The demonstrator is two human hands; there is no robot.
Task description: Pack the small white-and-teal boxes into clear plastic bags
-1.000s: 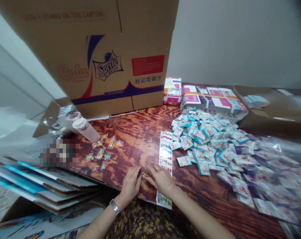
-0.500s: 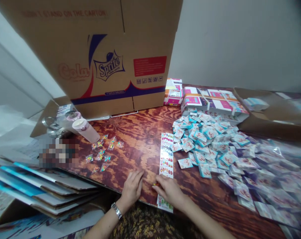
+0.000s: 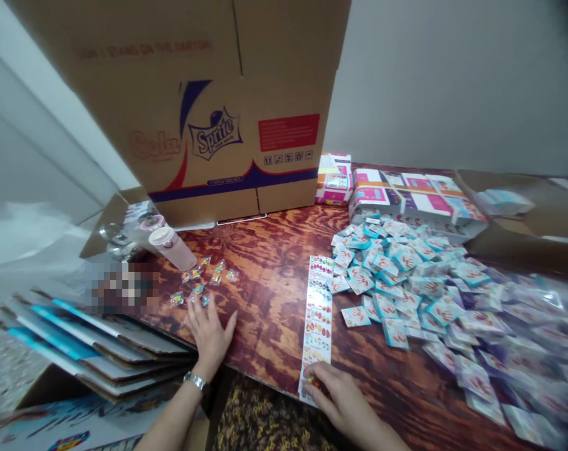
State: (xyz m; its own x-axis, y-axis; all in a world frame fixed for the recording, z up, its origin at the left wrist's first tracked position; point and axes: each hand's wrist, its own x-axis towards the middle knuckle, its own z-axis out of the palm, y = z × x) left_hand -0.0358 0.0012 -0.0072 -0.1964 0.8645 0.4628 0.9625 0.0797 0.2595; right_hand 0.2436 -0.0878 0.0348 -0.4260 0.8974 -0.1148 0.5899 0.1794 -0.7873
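My left hand [image 3: 209, 331], a metal watch on its wrist, is spread with fingertips over the small clear packets of colourful bits [image 3: 219, 270] at the left of the table; some packets are partly hidden beneath the fingers. By the front edge, my right hand [image 3: 336, 396] pinches a small colourful packet [image 3: 314, 381], mostly covered by the fingers. It is over the lower end of a long white sticker sheet [image 3: 318, 307] with rows of coloured pictures. To the right spreads a heap of small white-and-blue boxes [image 3: 397, 266] printed with a hand.
A tall brown carton [image 3: 218, 144] stands at the back. Pink-and-white wrapped bundles [image 3: 415, 194] lie behind the heap. A pink tumbler [image 3: 175, 249] stands at left, near folded cardboard sheets [image 3: 110, 344]. An open carton [image 3: 514, 219] is at far right.
My left hand has moved left from the table's front edge to the packets, its fingers spreading. My right hand has shifted slightly down toward me, still pinching the small packet. The view has shifted a little.
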